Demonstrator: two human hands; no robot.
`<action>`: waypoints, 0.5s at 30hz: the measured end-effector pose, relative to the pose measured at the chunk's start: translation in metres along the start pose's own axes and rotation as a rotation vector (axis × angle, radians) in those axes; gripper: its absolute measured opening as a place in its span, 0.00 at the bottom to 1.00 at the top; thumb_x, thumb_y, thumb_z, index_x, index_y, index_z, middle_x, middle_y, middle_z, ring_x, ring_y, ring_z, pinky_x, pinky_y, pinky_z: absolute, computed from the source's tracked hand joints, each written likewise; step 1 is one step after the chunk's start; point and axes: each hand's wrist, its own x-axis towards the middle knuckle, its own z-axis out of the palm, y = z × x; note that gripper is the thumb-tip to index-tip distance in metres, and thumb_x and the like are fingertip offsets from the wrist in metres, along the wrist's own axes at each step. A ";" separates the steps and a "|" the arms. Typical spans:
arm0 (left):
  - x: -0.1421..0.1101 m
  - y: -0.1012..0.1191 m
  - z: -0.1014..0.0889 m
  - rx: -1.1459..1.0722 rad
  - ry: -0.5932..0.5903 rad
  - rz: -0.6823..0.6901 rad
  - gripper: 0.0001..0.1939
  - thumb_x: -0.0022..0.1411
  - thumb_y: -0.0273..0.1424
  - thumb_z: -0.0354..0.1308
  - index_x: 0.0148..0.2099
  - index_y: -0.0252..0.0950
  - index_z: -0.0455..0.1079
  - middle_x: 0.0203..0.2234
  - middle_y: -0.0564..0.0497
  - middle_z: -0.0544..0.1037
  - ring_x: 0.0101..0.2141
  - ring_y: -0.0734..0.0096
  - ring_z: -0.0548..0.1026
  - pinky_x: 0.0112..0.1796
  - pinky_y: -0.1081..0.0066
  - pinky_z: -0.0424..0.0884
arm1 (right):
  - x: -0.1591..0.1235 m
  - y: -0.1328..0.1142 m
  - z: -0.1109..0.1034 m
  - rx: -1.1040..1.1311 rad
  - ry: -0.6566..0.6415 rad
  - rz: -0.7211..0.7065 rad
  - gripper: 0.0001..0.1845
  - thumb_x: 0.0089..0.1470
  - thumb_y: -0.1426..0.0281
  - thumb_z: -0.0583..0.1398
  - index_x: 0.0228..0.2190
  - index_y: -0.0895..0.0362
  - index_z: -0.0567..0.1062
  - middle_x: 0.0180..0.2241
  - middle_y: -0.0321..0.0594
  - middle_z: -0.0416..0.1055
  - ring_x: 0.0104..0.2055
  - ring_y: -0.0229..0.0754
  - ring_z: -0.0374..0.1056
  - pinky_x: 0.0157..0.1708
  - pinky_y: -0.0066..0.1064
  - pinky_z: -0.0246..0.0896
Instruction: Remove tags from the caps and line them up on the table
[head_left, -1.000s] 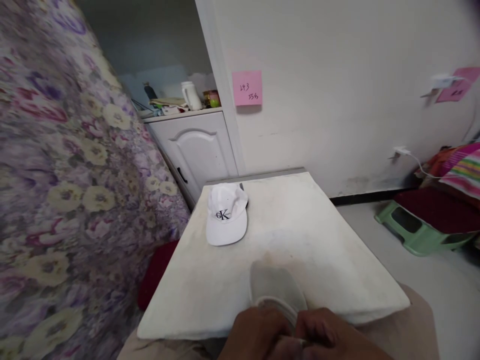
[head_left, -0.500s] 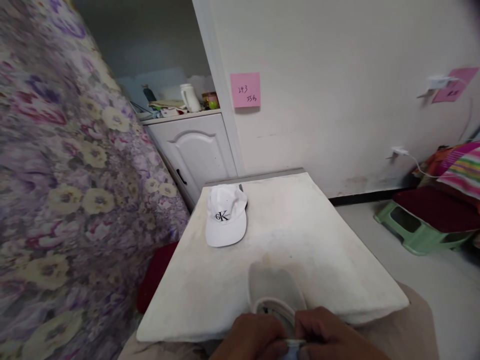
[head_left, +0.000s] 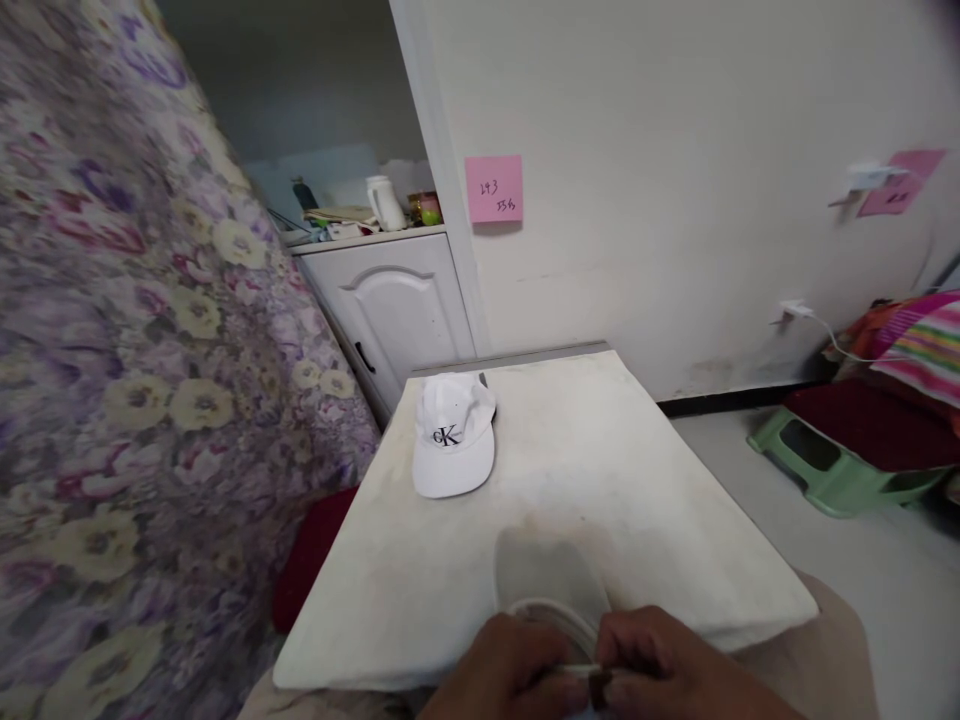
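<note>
At the near edge of the table lies a pale grey cap, its brim pointing away from me and its rim curving toward my fingers. My left hand is closed, pinching a light strap at the cap's back. Opposite it, my right hand is closed on the same strap, with a small brown piece between its fingertips. My fingers hide most of the strap and the cap's rear. A white cap with black "CK" letters rests farther off on the left, untouched.
The cream-covered table stands against the wall. A floral curtain hangs on the left beside a white cabinet. A pink note is stuck to the wall. On the right is a green stool with a dark red top.
A brown piece now shows between my fingertips at the strap, where a pale bit showed before. My hands have shifted only slightly. The white cap stays where it was.
</note>
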 end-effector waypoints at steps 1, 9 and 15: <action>0.001 -0.002 -0.003 0.017 0.010 0.004 0.13 0.63 0.41 0.58 0.31 0.39 0.71 0.27 0.58 0.66 0.32 0.72 0.63 0.31 0.71 0.54 | 0.000 0.004 -0.007 0.003 -0.022 -0.007 0.16 0.51 0.58 0.66 0.31 0.57 0.71 0.25 0.30 0.65 0.27 0.33 0.58 0.26 0.26 0.46; 0.003 -0.001 -0.025 -0.329 -0.061 0.141 0.20 0.59 0.48 0.61 0.30 0.35 0.69 0.22 0.58 0.62 0.24 0.77 0.57 0.25 0.72 0.48 | -0.013 0.003 -0.045 0.046 -0.068 -0.126 0.23 0.42 0.53 0.71 0.28 0.59 0.73 0.25 0.31 0.62 0.28 0.33 0.54 0.27 0.26 0.47; 0.002 0.017 -0.037 -0.725 -0.060 0.119 0.19 0.49 0.44 0.72 0.27 0.34 0.73 0.17 0.58 0.64 0.19 0.82 0.57 0.22 0.76 0.48 | -0.011 -0.029 -0.039 0.417 -0.009 -0.256 0.17 0.36 0.65 0.74 0.23 0.57 0.72 0.20 0.28 0.61 0.21 0.29 0.52 0.21 0.22 0.47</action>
